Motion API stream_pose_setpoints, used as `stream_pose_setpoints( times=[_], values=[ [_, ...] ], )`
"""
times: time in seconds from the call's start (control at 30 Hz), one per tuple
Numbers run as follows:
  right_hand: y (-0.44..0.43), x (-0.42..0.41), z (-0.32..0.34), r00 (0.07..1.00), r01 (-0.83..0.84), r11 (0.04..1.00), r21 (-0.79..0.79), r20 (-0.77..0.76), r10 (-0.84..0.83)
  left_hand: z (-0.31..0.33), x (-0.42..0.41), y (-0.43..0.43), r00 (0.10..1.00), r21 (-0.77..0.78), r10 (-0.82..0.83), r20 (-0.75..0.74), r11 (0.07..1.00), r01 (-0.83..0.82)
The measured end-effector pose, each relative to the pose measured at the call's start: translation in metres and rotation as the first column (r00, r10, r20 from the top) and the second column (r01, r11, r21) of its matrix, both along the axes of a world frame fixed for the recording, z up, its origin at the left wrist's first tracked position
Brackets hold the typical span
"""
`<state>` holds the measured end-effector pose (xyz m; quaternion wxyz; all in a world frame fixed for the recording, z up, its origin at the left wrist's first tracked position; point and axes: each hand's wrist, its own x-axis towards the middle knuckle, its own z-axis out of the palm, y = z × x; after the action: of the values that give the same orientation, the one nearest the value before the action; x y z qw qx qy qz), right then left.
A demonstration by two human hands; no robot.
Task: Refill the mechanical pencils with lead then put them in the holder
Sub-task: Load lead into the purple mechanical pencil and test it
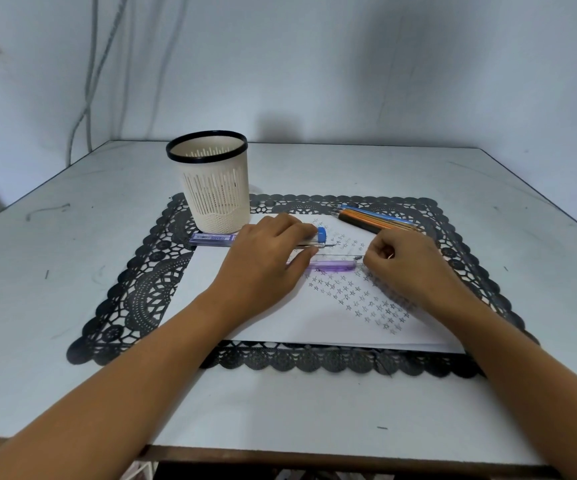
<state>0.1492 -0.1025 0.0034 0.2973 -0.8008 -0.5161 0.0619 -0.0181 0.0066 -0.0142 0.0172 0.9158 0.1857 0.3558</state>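
Holder: cream, slotted wall, dark rim. It stands upright on the back left corner of the black lace mat, on the white table. No pencil shows above its rim.

Left hand: the forearm runs up from the near edge, and the hand lies palm down just in front of the holder and to its right. The fingers are curled round a clear lead tube, whose blue cap sticks out past the fingertips, pointing away from the holder. The thumb is pressed in beneath the tube.

Right hand: further right of the holder, knuckles up, fingers curled in tight with the tips drawn together. They pinch the far end of a thin lead, which runs level between the two hands.

Purple pencil: it lies just nearer the camera than the lead, across the white paper, and is blurred. Its left end goes under the left hand, and whether that hand grips it cannot be told. Its right end is at the right fingertips.

Remaining pencils: a bundle of orange, blue and dark barrels lies on the mat well to the right of the holder, beyond the right hand.

Flat lead case: blue-violet, it lies touching or just in front of the holder's base.
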Motion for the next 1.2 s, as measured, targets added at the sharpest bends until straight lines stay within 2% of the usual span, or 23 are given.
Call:
stream_pose_setpoints(
  times=[0.17,0.37,0.5,0.63,0.73,0.97,1.03,1.1,1.13,1.2],
  values=[
    [0.0,0.002,0.001,0.999,-0.007,0.999,-0.033,0.053,0.008,0.001,0.0,-0.001,1.0,-0.004,-0.004,-0.006,1.0,0.004],
    [-0.001,0.005,0.004,0.999,0.021,1.0,-0.006,0.027,-0.02,0.001,0.001,-0.004,1.0,-0.001,-0.018,0.009,1.0,0.018],
    [-0.004,-0.001,0.013,0.977,0.023,0.991,0.129,-0.211,0.005,0.002,0.002,-0.006,0.999,0.001,-0.026,0.041,1.0,0.026],
    [-0.008,-0.011,0.019,0.851,-0.149,0.974,0.168,-0.481,0.213,0.004,0.004,-0.01,0.994,-0.042,-0.046,0.096,0.998,0.05],
    [-0.007,-0.019,0.015,0.77,-0.256,0.957,0.136,-0.57,0.287,0.005,0.005,-0.014,0.987,-0.078,-0.066,0.149,0.994,0.079],
    [-0.001,-0.028,0.01,0.569,-0.182,0.937,0.299,-0.745,0.348,0.006,0.007,-0.019,0.97,-0.13,-0.072,0.233,0.986,0.105],
    [0.0,-0.027,0.009,0.58,-0.151,0.93,0.336,-0.732,0.358,0.006,0.007,-0.02,0.969,-0.189,-0.099,0.226,0.971,0.143],
    [0.0,-0.025,0.008,0.628,-0.13,0.919,0.371,-0.687,0.366,0.007,0.007,-0.023,0.966,-0.331,-0.123,0.227,0.923,0.195],
    [-0.001,-0.024,0.009,0.651,-0.124,0.913,0.389,-0.662,0.371,0.008,0.007,-0.025,0.962,-0.435,-0.127,0.242,0.872,0.225],
    [-0.001,-0.022,0.01,0.685,-0.117,0.894,0.433,-0.617,0.389,0.009,0.008,-0.027,0.953,-0.647,-0.117,0.281,0.711,0.277]
  ],
)
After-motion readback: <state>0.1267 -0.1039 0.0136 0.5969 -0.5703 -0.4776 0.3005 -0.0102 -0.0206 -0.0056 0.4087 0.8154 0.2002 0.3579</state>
